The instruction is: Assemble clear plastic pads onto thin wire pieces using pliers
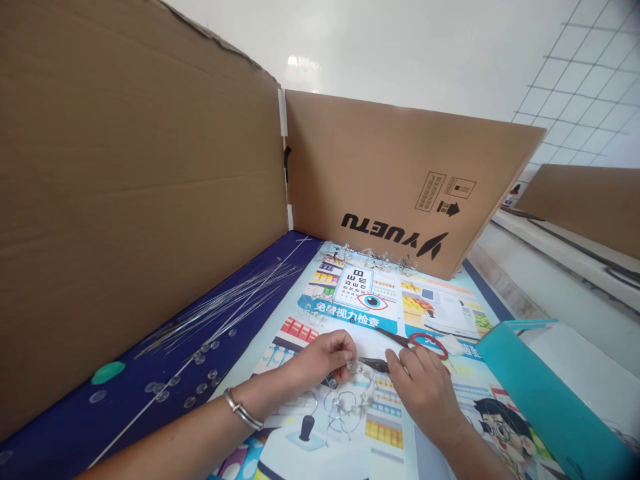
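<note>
A printed poster (320, 460) is laid over a dark blue sheet (260, 313), and the work area is bounded by cardboard, with a tall plain panel (140, 187) stood along the left and a second panel (390, 160), marked with upside-down black lettering, set across the back. Beyond them a glossy white wall (400, 47) is seen, crossed at the upper right by a grid of thin dark lines (595, 87). On the blue strip, long thin wires (225, 297) are spread beside scattered clear beads (201, 388), and a green oval piece (108, 373) is placed near the left panel. More looped wire pieces (370, 257) are heaped at the foot of the back panel. Over the lower middle of the poster, the beaded wire (345, 413) is pinched at its upper end by the left hand (327, 357), whose fingers are curled closed. Pliers (375, 364) are gripped by the right hand (425, 387), with their tips pointed toward the left fingers; whether the wire is met by them cannot be told. Red-handled scissors (397, 338) are seen just beyond, and a teal and white container (545, 393) is stood at the right.
</note>
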A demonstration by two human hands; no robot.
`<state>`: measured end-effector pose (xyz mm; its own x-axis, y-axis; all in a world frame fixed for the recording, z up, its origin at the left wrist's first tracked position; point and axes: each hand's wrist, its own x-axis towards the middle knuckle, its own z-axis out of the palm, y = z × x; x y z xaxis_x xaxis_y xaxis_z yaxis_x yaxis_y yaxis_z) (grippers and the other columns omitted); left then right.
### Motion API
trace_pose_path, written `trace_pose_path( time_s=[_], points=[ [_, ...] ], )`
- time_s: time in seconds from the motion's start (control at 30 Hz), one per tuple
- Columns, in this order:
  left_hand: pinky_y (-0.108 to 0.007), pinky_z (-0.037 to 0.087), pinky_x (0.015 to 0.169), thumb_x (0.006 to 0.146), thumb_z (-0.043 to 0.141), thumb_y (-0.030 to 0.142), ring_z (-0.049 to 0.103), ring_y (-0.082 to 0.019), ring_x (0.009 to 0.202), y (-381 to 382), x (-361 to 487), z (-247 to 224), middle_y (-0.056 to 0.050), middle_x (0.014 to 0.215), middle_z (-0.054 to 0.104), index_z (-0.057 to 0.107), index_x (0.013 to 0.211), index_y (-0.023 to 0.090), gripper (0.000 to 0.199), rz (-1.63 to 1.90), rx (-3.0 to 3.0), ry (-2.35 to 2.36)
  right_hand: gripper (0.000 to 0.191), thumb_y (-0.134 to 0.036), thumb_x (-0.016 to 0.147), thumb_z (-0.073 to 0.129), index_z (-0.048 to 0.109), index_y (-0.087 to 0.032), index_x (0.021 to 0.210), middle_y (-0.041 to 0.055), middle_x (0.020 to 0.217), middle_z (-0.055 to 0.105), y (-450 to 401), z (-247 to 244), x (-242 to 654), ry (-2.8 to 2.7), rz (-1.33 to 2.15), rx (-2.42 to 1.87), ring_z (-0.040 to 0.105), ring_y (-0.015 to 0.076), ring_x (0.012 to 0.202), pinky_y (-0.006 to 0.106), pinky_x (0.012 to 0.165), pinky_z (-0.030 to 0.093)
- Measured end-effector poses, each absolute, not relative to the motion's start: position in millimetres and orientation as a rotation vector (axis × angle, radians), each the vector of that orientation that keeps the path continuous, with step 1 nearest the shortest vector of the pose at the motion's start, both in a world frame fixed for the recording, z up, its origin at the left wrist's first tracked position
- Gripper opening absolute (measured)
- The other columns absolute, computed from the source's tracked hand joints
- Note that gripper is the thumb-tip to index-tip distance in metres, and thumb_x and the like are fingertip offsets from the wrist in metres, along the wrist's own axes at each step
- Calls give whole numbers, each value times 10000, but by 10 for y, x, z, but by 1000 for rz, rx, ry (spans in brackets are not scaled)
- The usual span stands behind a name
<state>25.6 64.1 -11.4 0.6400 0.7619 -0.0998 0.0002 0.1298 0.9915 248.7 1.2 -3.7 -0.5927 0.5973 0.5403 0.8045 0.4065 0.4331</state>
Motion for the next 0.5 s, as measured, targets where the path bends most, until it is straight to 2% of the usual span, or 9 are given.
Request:
trace_pose_path(
  time_s=[0.23,0.5],
  points=[
    [-234,391,569,806,567,356,521,-110,576,637,240,-113,3,626,568,536,809,158,201,630,1314,651,214,-136,839,494,589,-158,1029,64,800,555,38,-91,2510,-2330,-871,-1250,486,197,817,362,740,357],
    [-253,412,591,770,603,372,518,-116,581,623,238,-69,4,620,561,517,777,163,226,627,1281,655,229,-121,839,481,586,-165,1037,58,801,550,39,-88,2534,-2359,-918,-1241,493,191,814,363,750,356]
  ],
)
